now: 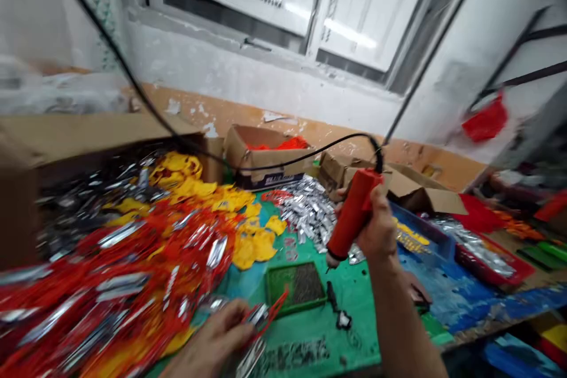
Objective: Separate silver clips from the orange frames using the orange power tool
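My right hand (380,227) is wrapped round a red electric screwdriver (354,209), its tip pointing down above the green work surface (305,328). A black cord (378,156) runs from its top end. At the bottom, my left hand (224,333) pinches a small red and silver part (261,316), blurred by motion. Just beyond that hand lies a shallow green tray (274,274) filled with tiny dark pieces, probably screws, too small to make out. To its left spreads a large heap of red and silver parts (133,283).
Yellow parts (254,245) and a pile of silver pieces (308,207) lie behind the tray. Cardboard boxes (266,159) line the wall. At right are a blue tray (425,227) and a red tray (491,266). A small black object (334,301) lies beside the green tray.
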`<move>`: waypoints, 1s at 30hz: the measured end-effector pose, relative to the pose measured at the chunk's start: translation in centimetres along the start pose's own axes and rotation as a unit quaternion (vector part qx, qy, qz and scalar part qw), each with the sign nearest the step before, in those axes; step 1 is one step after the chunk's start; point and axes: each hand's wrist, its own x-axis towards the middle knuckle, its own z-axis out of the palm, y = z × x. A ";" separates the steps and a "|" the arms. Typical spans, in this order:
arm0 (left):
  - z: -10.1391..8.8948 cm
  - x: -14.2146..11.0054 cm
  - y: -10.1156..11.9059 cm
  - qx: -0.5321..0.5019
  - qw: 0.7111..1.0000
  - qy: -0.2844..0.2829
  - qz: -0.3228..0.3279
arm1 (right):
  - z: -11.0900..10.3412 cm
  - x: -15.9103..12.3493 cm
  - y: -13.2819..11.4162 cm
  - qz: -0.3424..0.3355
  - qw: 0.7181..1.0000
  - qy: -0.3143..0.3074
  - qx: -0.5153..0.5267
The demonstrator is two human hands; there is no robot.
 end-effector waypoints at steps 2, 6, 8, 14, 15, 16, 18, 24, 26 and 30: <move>0.9 -0.5 0.4 -0.037 0.999 -0.020 0.003 | -0.1 -0.3 0.0 -0.006 1.000 -0.003 0.023; 2.0 -0.6 0.7 -0.107 0.992 -0.067 -0.005 | 0.0 -1.0 0.3 -0.016 0.997 -0.020 0.071; 2.2 -0.7 0.6 -0.123 0.990 -0.062 -0.009 | 0.2 -1.7 0.3 -0.005 0.996 -0.034 0.086; 2.8 -0.8 0.0 -0.119 0.992 -0.039 -0.012 | 1.0 -3.8 0.2 -0.002 0.994 -0.057 0.092; 2.8 -0.7 -0.1 -0.117 0.993 -0.030 -0.011 | 1.0 -4.1 0.4 -0.003 0.994 -0.065 0.085; 2.9 -0.7 -0.1 -0.113 0.993 -0.022 -0.013 | 1.0 -4.5 0.7 0.000 0.995 -0.073 0.071; 3.0 -0.5 0.0 -0.106 0.994 -0.009 -0.017 | 1.0 -5.4 1.3 0.028 0.996 -0.078 0.023; 3.5 -0.3 0.6 -0.091 0.996 0.011 -0.011 | 1.6 -7.6 3.1 0.123 0.990 -0.046 -0.055; 3.8 -0.3 0.7 -0.108 0.994 0.007 -0.022 | 1.9 -8.0 3.0 0.104 0.994 -0.030 -0.028; 4.3 -0.1 0.6 -0.140 0.989 -0.009 -0.049 | 2.8 -8.3 2.4 0.058 0.998 -0.027 -0.004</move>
